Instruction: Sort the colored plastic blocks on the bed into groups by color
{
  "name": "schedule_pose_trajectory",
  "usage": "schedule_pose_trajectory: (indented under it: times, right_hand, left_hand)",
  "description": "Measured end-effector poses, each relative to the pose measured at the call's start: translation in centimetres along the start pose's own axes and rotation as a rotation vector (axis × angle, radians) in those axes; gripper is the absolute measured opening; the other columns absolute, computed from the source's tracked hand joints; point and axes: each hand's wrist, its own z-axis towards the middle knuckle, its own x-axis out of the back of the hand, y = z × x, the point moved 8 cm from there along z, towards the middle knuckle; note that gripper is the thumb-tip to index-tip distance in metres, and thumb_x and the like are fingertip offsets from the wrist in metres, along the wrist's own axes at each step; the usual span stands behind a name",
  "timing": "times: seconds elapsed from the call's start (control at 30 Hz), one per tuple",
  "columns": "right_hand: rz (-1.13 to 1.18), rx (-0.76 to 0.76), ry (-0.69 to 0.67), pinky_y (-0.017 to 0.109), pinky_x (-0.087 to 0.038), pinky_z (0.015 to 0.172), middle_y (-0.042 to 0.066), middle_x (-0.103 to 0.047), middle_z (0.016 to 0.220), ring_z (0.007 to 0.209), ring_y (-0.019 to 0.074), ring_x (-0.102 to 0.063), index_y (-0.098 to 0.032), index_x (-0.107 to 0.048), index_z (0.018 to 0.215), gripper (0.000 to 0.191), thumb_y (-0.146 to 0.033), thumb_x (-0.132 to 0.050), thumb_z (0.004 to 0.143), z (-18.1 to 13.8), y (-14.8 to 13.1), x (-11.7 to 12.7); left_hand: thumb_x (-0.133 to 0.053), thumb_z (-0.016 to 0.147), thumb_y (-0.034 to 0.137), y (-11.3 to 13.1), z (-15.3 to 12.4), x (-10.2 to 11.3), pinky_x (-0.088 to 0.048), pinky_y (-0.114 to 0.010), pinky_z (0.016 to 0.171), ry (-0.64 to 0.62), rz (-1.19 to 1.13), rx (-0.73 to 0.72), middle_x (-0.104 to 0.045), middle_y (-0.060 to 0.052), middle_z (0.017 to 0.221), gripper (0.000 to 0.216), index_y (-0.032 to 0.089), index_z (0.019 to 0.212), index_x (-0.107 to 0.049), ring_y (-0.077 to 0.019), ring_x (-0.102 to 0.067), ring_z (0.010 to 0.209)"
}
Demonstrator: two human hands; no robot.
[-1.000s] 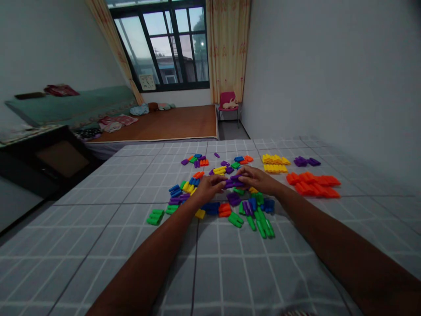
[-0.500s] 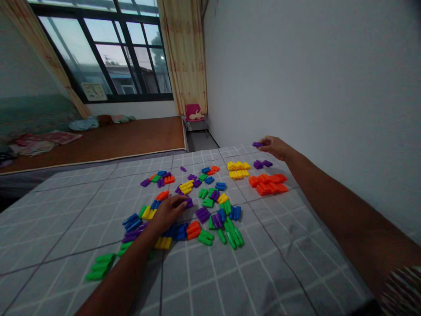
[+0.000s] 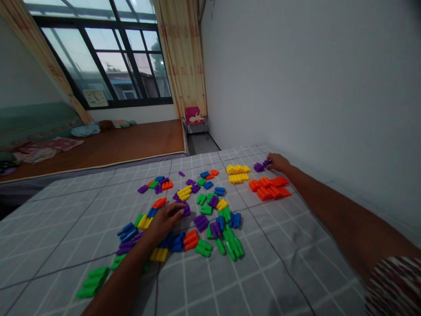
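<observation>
At the far right of the grey checked cloth, my right hand [image 3: 278,162] pinches a purple plastic block, mostly behind my fingertips, right beside other purple blocks [image 3: 258,167]. My left hand [image 3: 168,218] is in the middle of the mixed pieces, thumb and fingers closed on another purple block [image 3: 186,210] that rests low over the cloth. Near my right hand are rows of yellow blocks [image 3: 238,178] and orange blocks [image 3: 270,188]. Around my left hand are loose blue, green, yellow, orange and purple pieces; my left forearm hides some of them.
The checked cloth [image 3: 210,289] covers the surface under the blocks. Green blocks [image 3: 94,281] lie at the near left, and a long green group [image 3: 233,243] lies near the middle. A white wall [image 3: 312,87] borders the right side. Beyond stand a bed [image 3: 141,138] and a pink chair [image 3: 193,115].
My right hand has come down with its purple block, from above the far edge to the purple group. My left hand stays at its purple block. The view has shifted slightly.
</observation>
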Motion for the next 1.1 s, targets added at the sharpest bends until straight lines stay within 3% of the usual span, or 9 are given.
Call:
schedule_pose_trajectory:
  times: [0.2, 0.33, 0.47, 0.67, 0.93, 1.1]
  right_hand:
    - [0.086, 0.162, -0.118, 0.028, -0.048, 0.074, 0.003, -0.071, 0.096, 0.089, 0.0194, -0.064, -0.022, -0.068, 0.090, 0.030, -0.022, -0.075, 0.062, 0.0, -0.6, -0.5]
    - [0.254, 0.081, -0.090, 0.026, -0.049, 0.077, 0.004, -0.072, 0.103, 0.086, 0.0170, -0.067, -0.020, -0.068, 0.101, 0.027, -0.022, -0.063, 0.075, 0.6, 1.5, 0.4]
    - [0.178, 0.031, -0.048, 0.028, -0.048, 0.083, 0.008, -0.072, 0.109, 0.097, 0.0195, -0.065, -0.018, -0.072, 0.099, 0.027, -0.027, -0.049, 0.086, 1.1, 2.4, 0.2]
    - [0.155, 0.031, -0.096, 0.024, -0.047, 0.072, 0.004, -0.074, 0.095, 0.086, 0.0176, -0.066, -0.020, -0.073, 0.095, 0.027, -0.035, -0.054, 0.083, 0.9, 1.2, -1.5]
    - [0.087, -0.091, -0.048, 0.026, -0.043, 0.063, 0.005, -0.073, 0.092, 0.081, 0.0190, -0.065, -0.020, -0.071, 0.088, 0.028, -0.044, -0.059, 0.079, -0.3, 1.1, -0.5]
    - [0.086, -0.155, -0.044, 0.029, -0.044, 0.065, 0.009, -0.073, 0.092, 0.082, 0.0218, -0.065, -0.018, -0.071, 0.087, 0.035, -0.047, -0.051, 0.084, -1.2, 1.0, 0.3]
  left_hand:
    - [-0.059, 0.077, 0.050, 0.1, 0.0, 0.0, -0.054, -0.039, 0.083, -0.002, 0.023, -0.026, -0.073, -0.009, 0.099, 0.042, 0.017, 0.100, -0.071, -0.0270, -0.067, 0.093]
    - [-0.058, 0.078, 0.049, 0.2, 0.0, 0.0, -0.053, -0.038, 0.084, -0.004, 0.033, -0.032, -0.073, -0.009, 0.100, 0.041, 0.017, 0.100, -0.071, -0.0266, -0.067, 0.093]
    - [-0.059, 0.078, 0.050, 0.3, 0.0, 0.0, -0.053, -0.038, 0.085, -0.012, 0.017, -0.033, -0.074, -0.008, 0.100, 0.040, 0.018, 0.100, -0.071, -0.0265, -0.067, 0.095]
    - [-0.058, 0.078, 0.051, -0.3, 0.0, 0.0, -0.054, -0.037, 0.083, -0.006, 0.029, -0.022, -0.073, -0.008, 0.101, 0.042, 0.019, 0.101, -0.071, -0.0259, -0.067, 0.094]
    - [-0.058, 0.078, 0.053, -0.3, 0.0, -0.1, -0.053, -0.037, 0.084, -0.015, 0.024, -0.013, -0.072, -0.008, 0.103, 0.044, 0.018, 0.102, -0.071, -0.0263, -0.066, 0.097]
    - [-0.057, 0.079, 0.051, -0.1, 0.0, -0.2, -0.053, -0.037, 0.082, -0.031, 0.008, -0.003, -0.073, -0.007, 0.098, 0.042, 0.018, 0.102, -0.070, -0.0257, -0.066, 0.095]
